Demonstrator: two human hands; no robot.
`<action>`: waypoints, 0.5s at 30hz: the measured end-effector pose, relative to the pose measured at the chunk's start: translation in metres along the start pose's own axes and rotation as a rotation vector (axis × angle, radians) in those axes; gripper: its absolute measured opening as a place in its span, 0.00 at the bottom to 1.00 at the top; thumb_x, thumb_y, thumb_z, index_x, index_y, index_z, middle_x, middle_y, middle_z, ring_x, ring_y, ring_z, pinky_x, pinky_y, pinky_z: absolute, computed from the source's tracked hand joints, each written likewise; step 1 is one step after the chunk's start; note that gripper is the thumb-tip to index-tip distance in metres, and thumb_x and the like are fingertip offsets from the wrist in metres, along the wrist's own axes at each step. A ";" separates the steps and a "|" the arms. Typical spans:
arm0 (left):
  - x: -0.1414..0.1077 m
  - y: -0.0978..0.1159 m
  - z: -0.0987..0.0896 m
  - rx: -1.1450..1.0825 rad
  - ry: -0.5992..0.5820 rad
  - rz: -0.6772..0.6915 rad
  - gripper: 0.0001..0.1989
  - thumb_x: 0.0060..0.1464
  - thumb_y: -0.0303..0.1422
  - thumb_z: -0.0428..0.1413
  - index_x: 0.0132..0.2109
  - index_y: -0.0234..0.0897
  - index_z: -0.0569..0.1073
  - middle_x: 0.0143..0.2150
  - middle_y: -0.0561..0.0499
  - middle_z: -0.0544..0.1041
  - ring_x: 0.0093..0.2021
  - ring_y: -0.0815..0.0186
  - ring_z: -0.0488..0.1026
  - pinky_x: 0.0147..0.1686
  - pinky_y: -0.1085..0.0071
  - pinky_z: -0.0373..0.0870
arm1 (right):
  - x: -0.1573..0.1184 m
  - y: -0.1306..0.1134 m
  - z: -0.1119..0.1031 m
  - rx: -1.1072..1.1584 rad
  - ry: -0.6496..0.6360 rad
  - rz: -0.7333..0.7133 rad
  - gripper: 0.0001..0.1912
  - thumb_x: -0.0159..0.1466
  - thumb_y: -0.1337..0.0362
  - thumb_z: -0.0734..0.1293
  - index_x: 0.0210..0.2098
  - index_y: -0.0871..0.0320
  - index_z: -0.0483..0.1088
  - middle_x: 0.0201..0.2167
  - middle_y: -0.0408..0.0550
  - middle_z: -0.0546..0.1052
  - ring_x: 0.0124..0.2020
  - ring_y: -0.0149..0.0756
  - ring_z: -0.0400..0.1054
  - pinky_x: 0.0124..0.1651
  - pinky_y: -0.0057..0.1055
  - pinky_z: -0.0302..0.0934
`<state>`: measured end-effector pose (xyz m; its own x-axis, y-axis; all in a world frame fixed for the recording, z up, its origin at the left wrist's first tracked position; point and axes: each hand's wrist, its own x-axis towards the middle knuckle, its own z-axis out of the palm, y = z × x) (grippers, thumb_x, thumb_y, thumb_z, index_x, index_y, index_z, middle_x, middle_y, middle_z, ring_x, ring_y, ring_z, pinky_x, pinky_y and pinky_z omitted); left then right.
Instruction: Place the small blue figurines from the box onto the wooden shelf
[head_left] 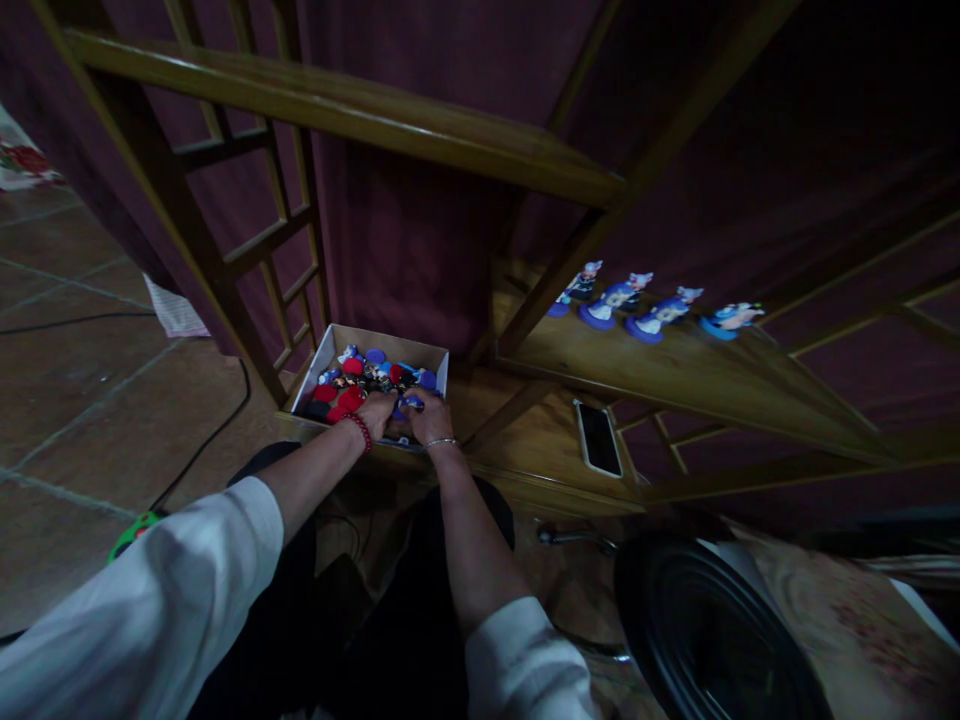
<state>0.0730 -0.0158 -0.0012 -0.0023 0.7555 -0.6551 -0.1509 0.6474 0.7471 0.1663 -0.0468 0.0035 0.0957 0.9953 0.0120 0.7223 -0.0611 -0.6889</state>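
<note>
A white cardboard box (321, 362) stands on the low wooden shelf and holds several small figurines with red, blue and purple bases. Both hands reach into its near side. My left hand (377, 412), with a red bead bracelet at the wrist, is bent down among the figurines near the front edge; its fingertips are hidden. Just right of it, my right hand (430, 415), with a thin silvery bracelet, has its fingers curled round a small blue-purple figurine (410, 402) near the box's right front corner.
Four figurines (660, 314) stand in a row on the higher wooden shelf (675, 385). A phone (598, 438) lies on the lower shelf at right. Wooden lattice posts (172, 200) frame the left side. A round black stool (712, 630) is at lower right, a green object (135, 532) on the floor.
</note>
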 end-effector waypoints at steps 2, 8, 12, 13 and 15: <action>0.001 -0.003 0.000 0.091 -0.004 -0.007 0.07 0.54 0.31 0.47 0.35 0.31 0.67 0.26 0.49 0.73 0.22 0.71 0.70 0.22 0.75 0.69 | 0.000 0.002 0.001 -0.048 -0.023 0.015 0.11 0.52 0.69 0.65 0.35 0.53 0.71 0.33 0.41 0.75 0.35 0.29 0.68 0.41 0.24 0.59; 0.003 -0.005 -0.001 0.391 -0.049 0.034 0.08 0.52 0.31 0.49 0.35 0.31 0.70 0.28 0.46 0.75 0.24 0.70 0.72 0.24 0.76 0.70 | 0.001 0.004 0.003 -0.158 -0.113 0.062 0.12 0.53 0.67 0.65 0.38 0.53 0.70 0.36 0.42 0.75 0.38 0.31 0.68 0.42 0.24 0.59; 0.006 -0.004 -0.008 0.675 -0.029 0.089 0.06 0.51 0.26 0.49 0.34 0.30 0.71 0.31 0.44 0.76 0.25 0.70 0.73 0.25 0.78 0.68 | 0.000 0.000 0.005 -0.260 -0.155 0.054 0.12 0.53 0.67 0.65 0.38 0.52 0.71 0.38 0.43 0.75 0.40 0.31 0.68 0.43 0.24 0.59; 0.006 -0.003 -0.009 0.758 -0.018 0.105 0.06 0.51 0.25 0.49 0.33 0.30 0.71 0.31 0.43 0.76 0.26 0.69 0.73 0.25 0.78 0.68 | -0.001 -0.002 0.006 -0.294 -0.167 0.050 0.12 0.53 0.67 0.65 0.38 0.51 0.70 0.38 0.43 0.75 0.41 0.32 0.68 0.43 0.24 0.59; 0.008 -0.002 -0.013 0.936 0.012 0.140 0.07 0.50 0.25 0.49 0.32 0.29 0.72 0.30 0.41 0.76 0.27 0.66 0.74 0.25 0.76 0.68 | -0.002 -0.005 0.007 -0.355 -0.198 0.039 0.13 0.53 0.67 0.65 0.39 0.49 0.70 0.39 0.43 0.75 0.41 0.32 0.68 0.43 0.25 0.59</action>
<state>0.0603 -0.0122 -0.0092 0.0289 0.8346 -0.5502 0.7058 0.3727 0.6025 0.1577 -0.0479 0.0021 0.0187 0.9848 -0.1724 0.9156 -0.0862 -0.3928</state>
